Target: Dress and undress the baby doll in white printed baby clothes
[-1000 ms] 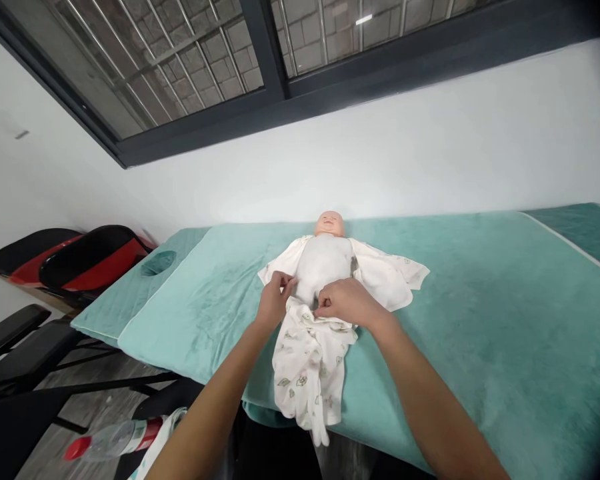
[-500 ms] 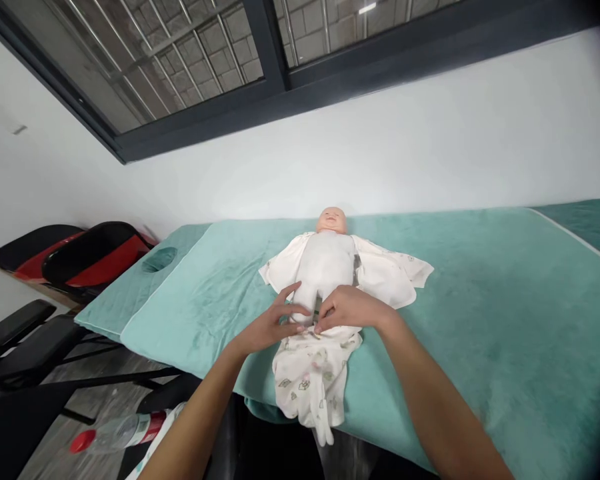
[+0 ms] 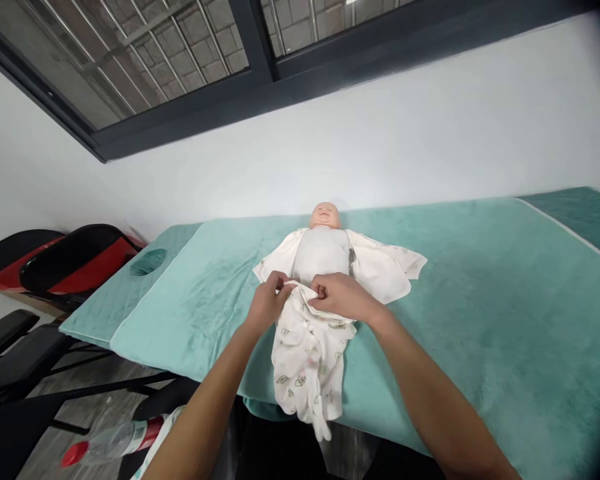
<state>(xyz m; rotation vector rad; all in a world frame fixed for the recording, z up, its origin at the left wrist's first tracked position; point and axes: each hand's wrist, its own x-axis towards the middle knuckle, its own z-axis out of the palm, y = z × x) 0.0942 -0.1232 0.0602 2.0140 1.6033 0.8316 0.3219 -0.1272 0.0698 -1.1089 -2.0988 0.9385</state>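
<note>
At the centre of the frame, a pair of white cotton trousers with small printed motifs (image 3: 307, 360) lies bunched over the legs of a baby doll with a pink head and a white soft body (image 3: 323, 252). The left hand (image 3: 269, 303) pinches the waistband between thumb and fingers; the right hand (image 3: 344, 295) has its fingers curled in, gripping the same band. The waistband appears to reach the hips, but whether both legs are inside cannot be told. A white printed top (image 3: 383, 270) seems to be on at the arms, its front open and its panels spread, so closing it looks undone.

The trouser ends trail lower centre, over the near edge of the green plush-covered table (image 3: 480, 313). Along the far edge, the doll's head lies near the white wall (image 3: 380, 140), leaving little room upward; the cover stretches wide to the right, with more room leftward up to a round hole (image 3: 149, 262). A clear red-capped bottle (image 3: 113, 443) lies lower left.
</note>
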